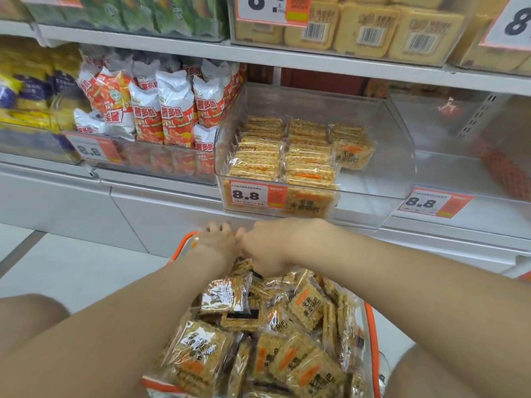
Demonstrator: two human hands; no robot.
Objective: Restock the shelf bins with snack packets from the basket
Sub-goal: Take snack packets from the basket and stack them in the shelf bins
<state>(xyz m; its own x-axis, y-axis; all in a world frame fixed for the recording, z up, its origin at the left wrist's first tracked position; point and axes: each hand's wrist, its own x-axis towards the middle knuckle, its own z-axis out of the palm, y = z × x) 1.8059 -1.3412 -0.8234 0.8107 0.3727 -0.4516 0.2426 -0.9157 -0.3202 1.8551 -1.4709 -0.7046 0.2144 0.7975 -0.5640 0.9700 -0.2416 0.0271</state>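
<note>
Left hand (219, 242): at the far end of the basket, by the orange rim, fingers curled downward. I cannot tell whether they clamp anything.
Right hand (267, 249): just beside the left hand, knuckles up, fingers curled down into the heap. I cannot tell whether a packet is gripped.
Basket (373, 337): orange-rimmed, low in my view, in front of the shelving.
Snack packets (307, 308): clear-wrapped golden squares with orange labels, heaped loosely in the basket under both forearms.
Shelf bin (382, 156): clear plastic, on the shelf above the hands.
Binned packets (258, 156): the same snack, in rows across the bin's left and middle.
Price tag (250, 195): on the bin's front; I read 8.8.
Red-and-white bags (175, 110): standing upright in the neighbouring bin to the left.
</note>
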